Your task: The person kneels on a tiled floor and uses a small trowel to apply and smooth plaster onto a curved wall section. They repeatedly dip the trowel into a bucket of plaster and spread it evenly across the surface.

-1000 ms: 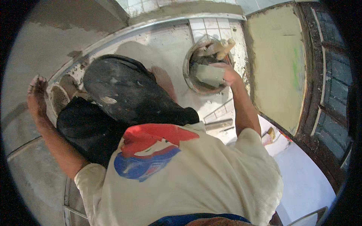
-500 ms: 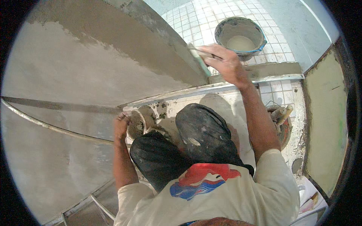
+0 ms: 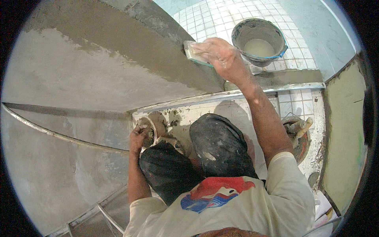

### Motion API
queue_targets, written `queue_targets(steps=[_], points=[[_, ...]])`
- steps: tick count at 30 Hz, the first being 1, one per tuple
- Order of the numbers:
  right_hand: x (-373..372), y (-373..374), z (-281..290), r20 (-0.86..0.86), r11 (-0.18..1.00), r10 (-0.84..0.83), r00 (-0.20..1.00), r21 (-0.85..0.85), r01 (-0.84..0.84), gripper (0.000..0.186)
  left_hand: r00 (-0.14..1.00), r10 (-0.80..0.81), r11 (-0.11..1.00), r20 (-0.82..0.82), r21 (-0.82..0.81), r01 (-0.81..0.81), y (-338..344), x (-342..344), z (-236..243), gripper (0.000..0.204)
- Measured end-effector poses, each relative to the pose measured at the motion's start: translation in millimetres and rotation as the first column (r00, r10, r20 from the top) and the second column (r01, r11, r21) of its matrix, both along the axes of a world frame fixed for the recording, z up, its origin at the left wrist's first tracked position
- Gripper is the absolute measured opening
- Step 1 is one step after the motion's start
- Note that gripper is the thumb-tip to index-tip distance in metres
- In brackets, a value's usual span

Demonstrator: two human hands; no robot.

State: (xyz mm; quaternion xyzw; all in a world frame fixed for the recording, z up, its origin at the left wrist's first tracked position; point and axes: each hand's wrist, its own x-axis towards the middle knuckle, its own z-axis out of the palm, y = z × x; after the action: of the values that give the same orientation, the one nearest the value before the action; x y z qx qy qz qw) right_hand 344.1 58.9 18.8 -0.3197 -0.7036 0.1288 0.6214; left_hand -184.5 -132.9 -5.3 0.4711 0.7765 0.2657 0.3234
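My right hand [image 3: 225, 59] reaches forward, its fingers closed around a pale, sponge-like rectangular block [image 3: 192, 52] with a green edge. The block lies against the damp grey plaster [image 3: 158, 59] near the far edge of the wall. Low on the left, my left hand [image 3: 137, 139] has curled fingers at the near-left side of a round container [image 3: 160, 125] with grey mortar in it. Whether those fingers grip the rim or a bit of mortar is too small to make out.
A dark bucket [image 3: 247, 33] with a blue handle and cloudy water stands on white tiles [image 3: 197, 17]. Right of my knees is a round container [image 3: 302, 147] with tool handles [image 3: 304, 126] sticking out. A long pale strip [image 3: 59, 135] curves across the left. A low ledge [image 3: 276, 76] crosses ahead.
The block has moved left along the plaster and its broad face now shows more. My left hand has come right to the mortar container. The whole view has shifted slightly.
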Motion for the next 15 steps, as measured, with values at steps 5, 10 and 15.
queue_targets(steps=[5,10,15], points=[[6,15,-17,0.095,0.994,-0.055,0.994,-0.088,0.064,0.029,1.0,-0.013,1.0,0.013,-0.012,0.013,10,18,8,0.025],[-2,-4,10,-0.047,1.0,0.017,0.999,0.02,-0.016,0.031,0.999,0.017,0.999,-0.032,-0.033,-0.018,7,23,14,0.025],[12,14,-21,0.176,0.991,-0.016,0.984,-0.131,0.039,0.034,1.0,0.017,1.0,0.023,-0.025,-0.016,12,36,20,0.025]])
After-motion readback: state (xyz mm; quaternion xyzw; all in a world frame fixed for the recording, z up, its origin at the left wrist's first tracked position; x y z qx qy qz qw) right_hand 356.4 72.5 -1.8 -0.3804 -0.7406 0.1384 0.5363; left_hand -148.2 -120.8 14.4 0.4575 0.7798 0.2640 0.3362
